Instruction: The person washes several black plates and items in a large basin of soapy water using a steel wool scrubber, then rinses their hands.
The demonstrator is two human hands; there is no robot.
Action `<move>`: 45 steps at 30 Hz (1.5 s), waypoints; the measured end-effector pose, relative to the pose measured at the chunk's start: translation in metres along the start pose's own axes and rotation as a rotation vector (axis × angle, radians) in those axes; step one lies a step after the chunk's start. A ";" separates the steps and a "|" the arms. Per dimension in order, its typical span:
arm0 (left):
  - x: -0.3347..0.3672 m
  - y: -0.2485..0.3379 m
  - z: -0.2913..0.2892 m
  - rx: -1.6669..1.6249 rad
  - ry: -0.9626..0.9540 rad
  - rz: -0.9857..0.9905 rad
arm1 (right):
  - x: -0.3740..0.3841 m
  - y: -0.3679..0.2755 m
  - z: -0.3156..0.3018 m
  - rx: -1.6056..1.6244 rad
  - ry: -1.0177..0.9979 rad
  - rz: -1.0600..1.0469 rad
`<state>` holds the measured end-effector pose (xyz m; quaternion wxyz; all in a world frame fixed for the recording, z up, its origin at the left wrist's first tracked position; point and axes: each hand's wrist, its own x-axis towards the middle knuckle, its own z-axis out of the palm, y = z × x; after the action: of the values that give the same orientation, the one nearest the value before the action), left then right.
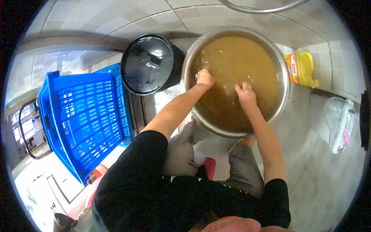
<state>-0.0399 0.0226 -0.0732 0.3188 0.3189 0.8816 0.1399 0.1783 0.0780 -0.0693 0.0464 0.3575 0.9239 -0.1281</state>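
A large round steel basin (284,92) stands on the tiled floor ahead of my knees, filled with murky brown water. My left hand (205,77) dips into the water at the basin's left side, fingers under the surface. To its right, my right hand (245,94) is plunged in near the middle, fingers also submerged. The cloudy water hides whatever either hand touches or holds.
A black pot with its lid on (148,63) sits just left of the basin. A blue plastic crate (83,116) leans further left. A yellow jug (303,69) stands right of the basin, a white plastic bag (340,123) beyond. A metal hose (262,9) curves overhead.
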 end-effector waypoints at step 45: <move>-0.052 0.027 -0.062 -0.884 -0.450 -0.160 | 0.000 -0.061 -0.040 0.308 0.147 -0.143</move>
<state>-0.0364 0.0069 0.0106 0.6151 0.1069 0.6694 0.4027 0.1374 0.0454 -0.0183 -0.0859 0.3024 0.9173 -0.2444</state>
